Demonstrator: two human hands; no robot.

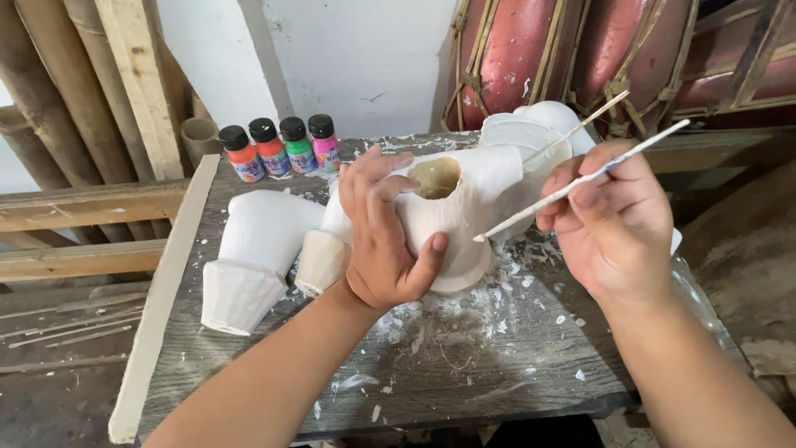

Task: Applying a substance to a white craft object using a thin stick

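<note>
A white plaster figure (464, 195) with a round hole in its top lies on a grey wooden table (464, 365); its stubby legs (249, 257) point left. My left hand (383, 236) grips the figure's body from the front, thumb underneath. My right hand (613, 220) holds a thin white-coated stick tool (572, 184) whose tip touches the figure's right side. A second thin stick (580, 124) also rises from that hand's fingers toward the upper right.
Several small paint bottles, orange (243, 155), red (269, 147), green (298, 144) and pink (324, 142), stand at the table's back left. Plaster flakes litter the tabletop. Bamboo poles and planks (99, 91) lean at left; red drum-like shapes (572, 58) stand behind.
</note>
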